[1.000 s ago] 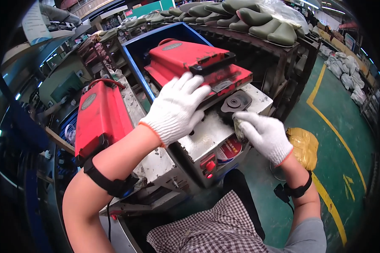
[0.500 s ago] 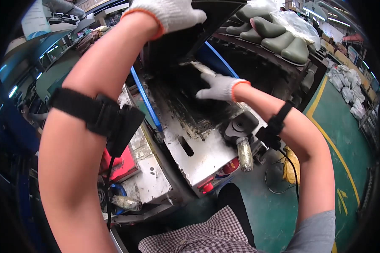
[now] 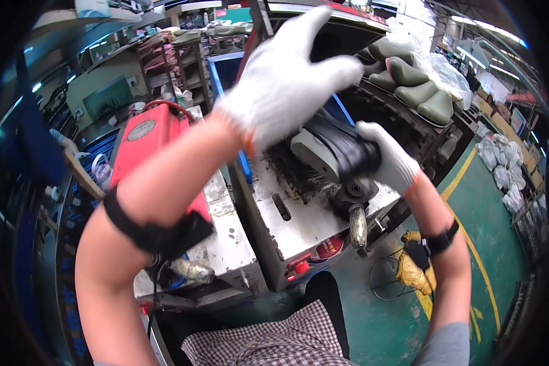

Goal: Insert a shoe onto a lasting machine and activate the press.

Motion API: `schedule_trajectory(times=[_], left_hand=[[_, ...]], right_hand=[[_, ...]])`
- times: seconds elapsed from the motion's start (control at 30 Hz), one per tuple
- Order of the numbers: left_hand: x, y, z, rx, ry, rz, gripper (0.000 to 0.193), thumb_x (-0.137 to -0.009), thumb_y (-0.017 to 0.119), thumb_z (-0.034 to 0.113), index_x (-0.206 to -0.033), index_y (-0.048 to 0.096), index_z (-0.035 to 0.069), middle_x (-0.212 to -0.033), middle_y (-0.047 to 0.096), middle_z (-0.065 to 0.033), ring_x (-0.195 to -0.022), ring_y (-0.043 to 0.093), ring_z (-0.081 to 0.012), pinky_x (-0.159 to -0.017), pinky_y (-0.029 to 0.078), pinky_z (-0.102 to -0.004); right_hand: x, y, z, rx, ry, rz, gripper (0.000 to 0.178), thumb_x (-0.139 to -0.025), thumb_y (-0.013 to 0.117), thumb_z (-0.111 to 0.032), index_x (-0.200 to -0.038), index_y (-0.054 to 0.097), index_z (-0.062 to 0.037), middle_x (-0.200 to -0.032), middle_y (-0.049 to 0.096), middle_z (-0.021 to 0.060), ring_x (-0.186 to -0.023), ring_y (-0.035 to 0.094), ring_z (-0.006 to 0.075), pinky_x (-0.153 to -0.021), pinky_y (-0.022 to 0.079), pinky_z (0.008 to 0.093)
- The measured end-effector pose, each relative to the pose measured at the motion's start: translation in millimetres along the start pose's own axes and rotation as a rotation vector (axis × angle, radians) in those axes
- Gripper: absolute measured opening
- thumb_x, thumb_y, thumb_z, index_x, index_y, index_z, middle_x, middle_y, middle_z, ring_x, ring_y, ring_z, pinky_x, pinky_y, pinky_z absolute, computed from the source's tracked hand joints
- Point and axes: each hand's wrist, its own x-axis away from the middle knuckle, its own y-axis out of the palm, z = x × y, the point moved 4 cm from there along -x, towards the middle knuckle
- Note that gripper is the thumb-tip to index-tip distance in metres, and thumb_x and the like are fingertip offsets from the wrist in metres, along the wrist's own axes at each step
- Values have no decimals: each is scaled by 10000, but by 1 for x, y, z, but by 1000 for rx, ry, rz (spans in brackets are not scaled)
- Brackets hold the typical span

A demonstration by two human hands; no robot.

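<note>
My left hand (image 3: 287,82), in a white knit glove with an orange cuff, is raised over the machine with thumb and fingers spread. It appears to hold nothing. Behind it is the machine's dark raised lid (image 3: 341,33). My right hand (image 3: 391,157), gloved the same way, grips the right end of a shiny black shoe (image 3: 343,143) with a grey-green sole-like face. The shoe lies tilted over the blackened bed of the white metal machine (image 3: 296,229). Part of the shoe's far side is hidden behind my left hand and wrist.
Grey-green shoes (image 3: 434,105) stand on a dark rack at the right. A tape-wrapped handle (image 3: 358,226) and a red button (image 3: 301,267) are at the machine's front. A red machine (image 3: 141,137) stands left. White bags (image 3: 500,146) lie beyond the yellow floor line.
My right hand, empty before, now has the black shoe and is lower and farther right. My left hand has come down and right from the lid. The view has tilted up.
</note>
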Motion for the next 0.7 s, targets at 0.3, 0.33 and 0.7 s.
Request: schedule_trajectory(times=[0.3,0.33,0.7], left_hand=[[254,-52,55,870,-823,108,818,-939,792,241,-1587,366,-20,-1439,571,-129,-1298,563,-201,-1111,466,-377],[267,-62,60,948,-796,137,795,-931,803,246,-1565,399,-14,-1387,600,-104,-1237,590,-181,-1067,494,-363],[501,-213,60,1240,-802,1175,600,-863,623,257,-1392,596,-26,-1268,715,-177,-1141,720,-316,-1054,579,-454]], right_hand=[[98,137,90,376,-557,-226,724,-1039,533,-474,-1554,470,30,-1541,565,177,-1397,571,300,-1218,419,439],[94,167,110,-167,-418,-391,742,-1054,513,-491,-1579,440,28,-1564,544,181,-1419,552,303,-1230,404,439],[107,301,144,606,-911,-512,729,-1032,546,-571,-1420,608,44,-1465,571,272,-1361,543,403,-1166,388,499]])
